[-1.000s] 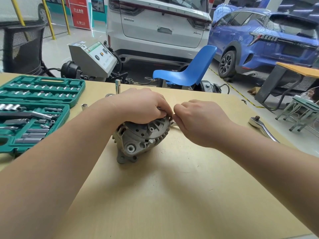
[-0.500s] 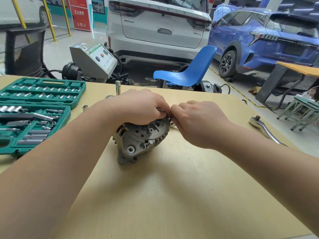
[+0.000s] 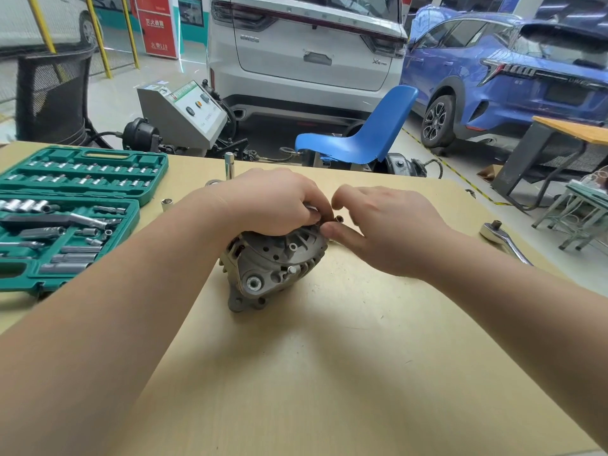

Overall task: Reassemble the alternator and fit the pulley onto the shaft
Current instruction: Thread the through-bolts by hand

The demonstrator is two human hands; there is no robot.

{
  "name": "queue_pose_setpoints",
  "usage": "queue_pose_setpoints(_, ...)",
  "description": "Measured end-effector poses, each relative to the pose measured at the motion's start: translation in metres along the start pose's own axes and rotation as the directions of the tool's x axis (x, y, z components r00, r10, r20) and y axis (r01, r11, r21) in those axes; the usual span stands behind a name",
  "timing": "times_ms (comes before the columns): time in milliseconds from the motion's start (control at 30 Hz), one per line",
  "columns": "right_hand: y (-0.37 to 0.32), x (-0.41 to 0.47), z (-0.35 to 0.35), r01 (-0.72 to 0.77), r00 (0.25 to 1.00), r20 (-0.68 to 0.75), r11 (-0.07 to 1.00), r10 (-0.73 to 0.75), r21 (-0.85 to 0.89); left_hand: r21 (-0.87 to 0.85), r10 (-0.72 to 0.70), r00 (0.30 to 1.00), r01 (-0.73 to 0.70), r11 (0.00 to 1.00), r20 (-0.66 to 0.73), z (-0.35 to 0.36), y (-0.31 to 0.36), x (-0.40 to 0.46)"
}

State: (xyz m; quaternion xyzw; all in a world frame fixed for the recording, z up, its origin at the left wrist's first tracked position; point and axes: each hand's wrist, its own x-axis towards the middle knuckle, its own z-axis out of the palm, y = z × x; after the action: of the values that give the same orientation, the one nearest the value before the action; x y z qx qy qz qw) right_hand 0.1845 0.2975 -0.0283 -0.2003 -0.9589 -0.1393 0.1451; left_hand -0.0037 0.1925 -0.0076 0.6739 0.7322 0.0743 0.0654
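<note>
Alternator [image 3: 273,268] mid-table, gripped on top by left hand [image 3: 276,205]; right hand [image 3: 385,228] now backed slightly off, fingers loosely curled, grip unclear; small fastener probably just seated; pulley unfitted.

Workshop interior. A pale wooden desk [image 3: 329,373] occupies the foreground. Beyond its far edge stand a blue plastic chair [image 3: 368,136] and a grey console machine [image 3: 184,113] with a slanted panel. A black mesh chair back [image 3: 52,93] rises at far left. On the light grey floor [image 3: 112,93] are parked a white car [image 3: 306,51], seen from the rear, and a blue car [image 3: 500,77] to its right. Yellow posts [image 3: 98,37] and a red sign [image 3: 156,24] stand behind. A second wood-topped table [image 3: 572,130] sits at right.
</note>
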Motion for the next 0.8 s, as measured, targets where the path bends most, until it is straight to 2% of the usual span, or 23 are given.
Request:
queue_pose_setpoints(67, 0.0, 0.0, 0.0, 0.098, 0.995, -0.008, 0.994, -0.099, -0.055, 0.008, 0.003, 1.0, -0.003, 1.0, 0.003, -0.001, 0.0, 0.0)
queue_pose_setpoints(167, -0.002, 0.002, 0.003, 0.126, 0.992, 0.006, 0.985, -0.126, -0.115, 0.018, 0.011, 1.0, -0.011, 1.0, 0.003, 0.0, 0.0, 0.001)
queue_pose_setpoints(233, -0.006, 0.004, 0.004, 0.097, 0.995, 0.008, 0.992, -0.096, -0.079, 0.03, 0.02, 1.0, -0.02, 0.999, 0.007, 0.001, -0.001, 0.0)
queue_pose_setpoints(300, -0.007, 0.007, 0.006, -0.021, 0.998, 0.053, 1.0, 0.022, -0.009, 0.036, 0.022, 1.0, -0.022, 0.999, 0.005, 0.0, -0.002, 0.0)
queue_pose_setpoints(367, -0.007, 0.008, 0.007, -0.088, 0.992, 0.092, 0.996, 0.091, -0.03, 0.045, 0.02, 1.0, -0.02, 0.999, 0.007, 0.0, -0.002, 0.0)
queue_pose_setpoints(533, -0.006, 0.002, -0.003, 0.058, 0.998, -0.032, 0.993, -0.062, -0.101, 0.051, 0.023, 0.999, -0.024, 0.998, 0.028, 0.0, 0.0, 0.001)
queue_pose_setpoints(633, -0.008, 0.003, -0.001, 0.133, 0.991, -0.006, 0.98, -0.136, -0.149, 0.061, 0.029, 0.999, -0.032, 0.998, 0.046, 0.0, -0.001, 0.002)
queue_pose_setpoints(733, -0.01, 0.007, 0.005, 0.106, 0.994, 0.011, 0.98, -0.105, -0.167, 0.071, 0.034, 0.999, -0.037, 0.997, 0.037, 0.0, -0.003, 0.002)
queue_pose_setpoints(800, -0.011, 0.011, 0.007, 0.037, 0.999, 0.013, 0.988, -0.036, -0.148, 0.068, 0.038, 0.999, -0.04, 0.997, 0.028, 0.001, -0.003, 0.002)
